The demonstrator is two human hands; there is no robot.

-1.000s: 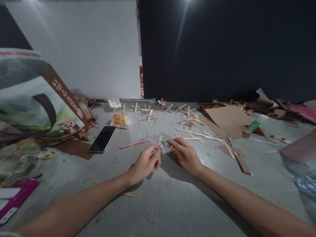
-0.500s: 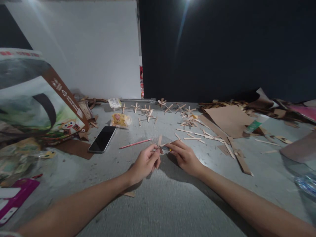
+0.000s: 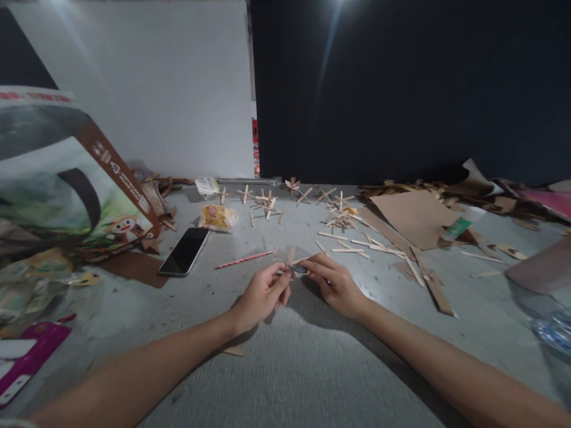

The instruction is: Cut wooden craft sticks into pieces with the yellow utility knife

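Over the middle of the table, my left hand (image 3: 263, 292) pinches a small craft-stick piece (image 3: 291, 255), one stick of which points up and away from me. My right hand (image 3: 338, 286) is closed on a small dark tool with a yellow part (image 3: 302, 270). Its tip meets the sticks close to my left fingertips. Fingers cover most of the tool, so its kind cannot be made out. A red-and-white striped pencil (image 3: 243, 260) lies just beyond my left hand. Loose craft sticks (image 3: 348, 250) lie past my right hand.
Several crossed-stick pieces (image 3: 305, 195) stand along the back. A phone (image 3: 185, 252) and a wrapped snack (image 3: 217, 217) lie left, near a large printed bag (image 3: 120, 196). Cardboard (image 3: 414, 217), a white-and-green tube (image 3: 463, 224) and a clear plastic item (image 3: 555, 331) are at right.
The stick piece has tilted slightly in my left fingers, and the tool's tip has shifted a little against it. Both arms stay in nearly the same place.
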